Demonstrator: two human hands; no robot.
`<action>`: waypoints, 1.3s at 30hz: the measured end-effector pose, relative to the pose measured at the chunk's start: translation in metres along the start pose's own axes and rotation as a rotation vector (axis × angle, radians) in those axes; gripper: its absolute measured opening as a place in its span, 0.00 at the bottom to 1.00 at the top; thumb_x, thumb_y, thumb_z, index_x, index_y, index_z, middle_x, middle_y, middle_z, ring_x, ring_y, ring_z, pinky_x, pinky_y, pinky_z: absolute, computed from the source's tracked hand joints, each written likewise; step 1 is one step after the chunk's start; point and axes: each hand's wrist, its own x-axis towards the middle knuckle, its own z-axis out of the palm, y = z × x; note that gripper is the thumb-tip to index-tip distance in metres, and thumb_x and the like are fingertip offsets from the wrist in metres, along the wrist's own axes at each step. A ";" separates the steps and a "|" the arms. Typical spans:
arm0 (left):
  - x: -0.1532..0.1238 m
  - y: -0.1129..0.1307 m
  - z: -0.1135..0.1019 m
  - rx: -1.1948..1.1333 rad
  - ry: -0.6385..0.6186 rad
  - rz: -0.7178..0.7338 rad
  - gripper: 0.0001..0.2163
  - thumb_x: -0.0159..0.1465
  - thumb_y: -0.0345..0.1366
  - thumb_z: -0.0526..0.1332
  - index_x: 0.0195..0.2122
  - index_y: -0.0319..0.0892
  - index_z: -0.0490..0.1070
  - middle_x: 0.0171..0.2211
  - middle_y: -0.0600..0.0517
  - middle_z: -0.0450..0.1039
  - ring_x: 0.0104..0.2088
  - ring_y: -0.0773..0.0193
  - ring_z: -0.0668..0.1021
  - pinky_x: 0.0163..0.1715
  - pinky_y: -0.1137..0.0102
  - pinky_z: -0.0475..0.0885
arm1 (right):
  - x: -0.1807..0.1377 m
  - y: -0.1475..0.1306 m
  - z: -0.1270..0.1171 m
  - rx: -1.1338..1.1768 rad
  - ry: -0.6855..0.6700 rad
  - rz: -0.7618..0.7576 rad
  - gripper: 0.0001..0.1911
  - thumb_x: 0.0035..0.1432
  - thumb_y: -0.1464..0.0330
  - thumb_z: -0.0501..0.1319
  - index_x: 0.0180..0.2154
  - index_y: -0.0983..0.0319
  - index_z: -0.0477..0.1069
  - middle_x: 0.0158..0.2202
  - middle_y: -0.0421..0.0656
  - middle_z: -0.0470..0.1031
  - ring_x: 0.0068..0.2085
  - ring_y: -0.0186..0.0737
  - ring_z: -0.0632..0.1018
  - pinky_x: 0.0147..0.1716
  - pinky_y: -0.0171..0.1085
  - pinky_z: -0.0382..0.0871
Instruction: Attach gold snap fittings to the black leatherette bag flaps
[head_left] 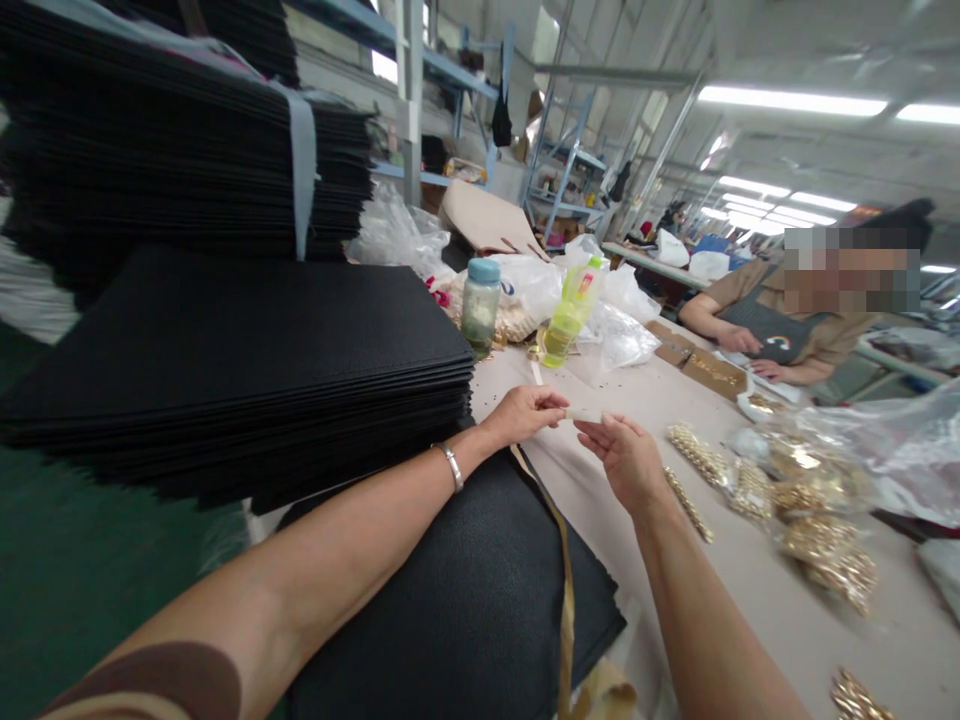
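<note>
Left hand [525, 412], right hand [621, 455]: fingertips pinched closed on pale strip [583, 414], held between them above table [795, 650]. Both arms reach forward, right palm turned inward. Red label on green bottle [568, 318] too small to read. Tan tape [564, 570] over black sheet [450, 590] below. Black stack [262, 330] crowds left forearm; gold pieces [829, 560] right; jar [480, 305] beyond.

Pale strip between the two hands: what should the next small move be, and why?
Probably a slight outward pull to draw the pale strip straight: the left hand and the right hand appear to pinch it at opposite ends, so regripping seems unnecessary.
</note>
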 end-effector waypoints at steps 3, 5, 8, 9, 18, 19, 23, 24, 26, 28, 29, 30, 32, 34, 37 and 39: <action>0.000 -0.001 0.001 0.037 -0.009 0.003 0.06 0.59 0.32 0.64 0.36 0.37 0.76 0.29 0.52 0.77 0.28 0.69 0.78 0.32 0.73 0.71 | -0.001 0.001 0.007 0.040 -0.030 -0.012 0.12 0.46 0.61 0.68 0.30 0.60 0.70 0.40 0.47 0.82 0.44 0.46 0.81 0.42 0.42 0.76; 0.000 -0.002 0.002 0.064 -0.023 0.007 0.06 0.60 0.33 0.64 0.35 0.37 0.77 0.28 0.53 0.76 0.27 0.69 0.77 0.31 0.73 0.71 | -0.001 0.001 0.011 0.095 -0.037 -0.017 0.11 0.46 0.62 0.68 0.30 0.59 0.71 0.40 0.46 0.82 0.43 0.45 0.81 0.43 0.42 0.75; 0.000 -0.004 0.002 0.121 -0.032 0.012 0.05 0.61 0.34 0.64 0.34 0.38 0.76 0.26 0.55 0.74 0.27 0.70 0.76 0.31 0.73 0.71 | -0.001 0.003 0.013 0.170 -0.040 0.002 0.10 0.47 0.62 0.68 0.30 0.59 0.71 0.36 0.46 0.83 0.40 0.44 0.82 0.44 0.44 0.75; 0.000 -0.004 0.001 0.143 -0.031 0.010 0.05 0.62 0.34 0.64 0.34 0.37 0.75 0.26 0.56 0.73 0.27 0.70 0.75 0.31 0.73 0.71 | 0.000 0.004 0.013 0.187 -0.037 0.009 0.10 0.47 0.62 0.68 0.30 0.59 0.71 0.35 0.46 0.83 0.39 0.44 0.82 0.44 0.45 0.76; 0.001 -0.005 0.005 0.320 -0.018 -0.120 0.11 0.68 0.40 0.61 0.43 0.37 0.72 0.38 0.50 0.75 0.34 0.65 0.78 0.35 0.65 0.76 | 0.002 0.023 0.016 0.229 -0.039 -0.049 0.08 0.49 0.63 0.68 0.28 0.59 0.73 0.31 0.43 0.81 0.36 0.41 0.81 0.47 0.46 0.75; 0.000 -0.005 0.007 0.331 -0.016 -0.138 0.11 0.68 0.41 0.60 0.44 0.37 0.72 0.39 0.50 0.75 0.35 0.64 0.78 0.36 0.65 0.76 | 0.002 0.024 0.016 0.242 -0.044 -0.037 0.07 0.49 0.63 0.68 0.28 0.59 0.73 0.31 0.43 0.81 0.36 0.42 0.81 0.48 0.47 0.74; -0.001 -0.007 0.017 0.362 0.001 -0.190 0.12 0.68 0.41 0.60 0.47 0.38 0.71 0.43 0.48 0.74 0.39 0.62 0.78 0.38 0.63 0.77 | -0.006 0.023 0.012 0.280 -0.044 -0.013 0.07 0.46 0.65 0.69 0.26 0.59 0.74 0.29 0.42 0.81 0.38 0.42 0.81 0.52 0.47 0.72; 0.000 -0.008 0.017 0.368 0.008 -0.201 0.13 0.68 0.41 0.60 0.48 0.38 0.71 0.44 0.48 0.74 0.39 0.62 0.78 0.38 0.62 0.77 | -0.009 0.020 0.011 0.293 -0.040 -0.011 0.07 0.46 0.64 0.69 0.25 0.59 0.73 0.26 0.40 0.80 0.38 0.42 0.81 0.52 0.47 0.72; 0.000 -0.009 0.013 0.381 0.022 -0.215 0.13 0.68 0.41 0.60 0.49 0.38 0.70 0.44 0.48 0.74 0.39 0.62 0.78 0.38 0.63 0.77 | -0.019 0.010 0.008 0.329 -0.050 -0.004 0.10 0.47 0.62 0.69 0.24 0.58 0.72 0.22 0.38 0.77 0.37 0.42 0.82 0.51 0.47 0.72; -0.001 -0.007 0.004 0.405 0.031 -0.201 0.13 0.68 0.41 0.60 0.49 0.38 0.70 0.44 0.48 0.74 0.38 0.62 0.78 0.38 0.63 0.77 | -0.030 -0.002 0.006 0.321 -0.093 0.027 0.11 0.48 0.61 0.70 0.25 0.58 0.71 0.22 0.39 0.78 0.37 0.44 0.82 0.50 0.49 0.73; -0.003 -0.005 -0.001 0.421 0.032 -0.180 0.14 0.68 0.41 0.60 0.50 0.38 0.70 0.45 0.47 0.74 0.39 0.62 0.78 0.38 0.62 0.77 | -0.036 -0.008 0.004 0.283 -0.114 0.051 0.11 0.48 0.60 0.70 0.26 0.58 0.71 0.25 0.41 0.80 0.38 0.46 0.82 0.50 0.50 0.73; -0.005 -0.001 -0.005 0.441 0.031 -0.149 0.14 0.68 0.40 0.61 0.51 0.39 0.69 0.46 0.47 0.74 0.40 0.61 0.78 0.39 0.62 0.77 | -0.042 -0.013 0.002 0.218 -0.125 0.074 0.12 0.48 0.60 0.71 0.28 0.59 0.72 0.28 0.43 0.81 0.40 0.47 0.82 0.49 0.51 0.73; -0.011 0.010 -0.008 0.494 0.028 -0.067 0.15 0.66 0.37 0.62 0.53 0.41 0.70 0.51 0.46 0.73 0.45 0.59 0.78 0.46 0.60 0.75 | -0.055 -0.020 -0.005 0.036 -0.104 0.100 0.15 0.48 0.57 0.71 0.31 0.60 0.72 0.34 0.46 0.82 0.42 0.49 0.82 0.47 0.50 0.74; -0.020 0.024 -0.004 0.557 0.017 0.014 0.10 0.64 0.35 0.63 0.46 0.43 0.76 0.55 0.48 0.72 0.51 0.57 0.76 0.55 0.59 0.69 | -0.069 -0.026 -0.016 -0.144 -0.055 0.092 0.19 0.48 0.54 0.70 0.33 0.61 0.74 0.37 0.48 0.82 0.43 0.48 0.81 0.45 0.47 0.75; -0.035 0.049 0.008 0.623 -0.024 0.095 0.09 0.59 0.43 0.66 0.30 0.43 0.80 0.54 0.48 0.73 0.55 0.50 0.72 0.62 0.57 0.60 | -0.095 -0.037 -0.039 -0.284 -0.012 0.073 0.22 0.49 0.50 0.69 0.34 0.62 0.75 0.38 0.47 0.81 0.42 0.46 0.81 0.42 0.44 0.76; -0.044 0.065 0.014 0.623 -0.055 0.129 0.12 0.53 0.45 0.69 0.34 0.44 0.81 0.53 0.48 0.73 0.57 0.47 0.71 0.63 0.56 0.58 | -0.113 -0.047 -0.056 -0.296 0.008 0.074 0.21 0.49 0.51 0.69 0.33 0.62 0.75 0.35 0.46 0.80 0.40 0.45 0.81 0.40 0.42 0.77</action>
